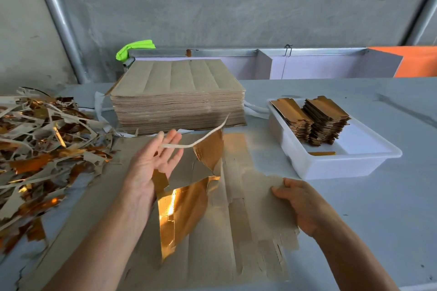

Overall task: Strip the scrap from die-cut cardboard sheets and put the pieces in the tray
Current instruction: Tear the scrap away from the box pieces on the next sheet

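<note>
While the left hand [151, 160] lifts a torn skeleton of scrap [189, 186] off the die-cut sheet [212, 250] — fingers nearly straight and spread, the strip draped across them and caught lightly near the thumb, not clenched — the right hand [305, 208] curls its fingers over the sheet's right edge and pins it to the counter [378, 231]. The sheet lies flat, grey side up, directly in front of the person; the lifted scrap shows its gold face and looks still joined to the sheet low down.

The step in hand appears to be peeling this waste away. To do it well, I would take a firmer pinch on the scrap, since the loose hold may let the thin strip slip or snap. Pull low and along the cut lines, not straight up, so the nicks break cleanly and the good pieces do not tear. Keep the holding hand close to the tear line.

The freed waste belongs on the scrap pile [45, 149] at the left, well apart from the white tray [350, 165] at the right, where two stacks of finished pieces [314, 120] already stand. The stack of uncut sheets [177, 99] waits behind.
</note>
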Available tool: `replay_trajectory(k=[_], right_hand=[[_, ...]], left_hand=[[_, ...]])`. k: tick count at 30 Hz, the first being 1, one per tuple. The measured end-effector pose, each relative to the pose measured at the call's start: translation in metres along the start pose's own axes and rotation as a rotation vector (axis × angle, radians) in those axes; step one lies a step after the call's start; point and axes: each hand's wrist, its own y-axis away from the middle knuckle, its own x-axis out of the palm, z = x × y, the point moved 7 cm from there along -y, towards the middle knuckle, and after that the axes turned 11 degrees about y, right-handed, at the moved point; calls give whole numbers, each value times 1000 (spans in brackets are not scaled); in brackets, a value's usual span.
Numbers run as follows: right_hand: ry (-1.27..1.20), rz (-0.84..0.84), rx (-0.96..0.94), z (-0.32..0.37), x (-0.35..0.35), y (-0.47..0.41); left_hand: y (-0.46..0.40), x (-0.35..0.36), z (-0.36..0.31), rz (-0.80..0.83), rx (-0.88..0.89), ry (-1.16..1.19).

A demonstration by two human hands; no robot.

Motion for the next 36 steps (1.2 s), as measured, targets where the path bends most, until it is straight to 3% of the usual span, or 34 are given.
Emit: replay_trajectory(k=[4,7,10,13,15,19,22,27,31,36], right_hand=[[-70,-160,1,0,-11,-4],[36,-312,-89,11,-18,-5],[147,-281,-263,31,-2,-5],[638,-394,-421,55,19,-3],[879,-471,-503,71,36,-1],[1063,-442,-688,92,71,1],[979,-349,-837,106,89,5],[788,15,-718,114,104,-1],[927,-123,-761,117,102,-1],[938,-128,-843,111,101,-3]], left_hand=[[-1,8,-5,15,8,33],[-1,4,-9,-39,119,-475],[2,7,2,-62,119,-765],[3,8,7,-141,78,-1190],[2,9,12,-96,-14,-1354],[2,11,21,19,-90,-1309],[-2,15,26,58,-54,-1233],[-3,27,37,121,9,-1223],[-4,35,44,179,64,-1306],[-6,38,42,200,152,-1417]])
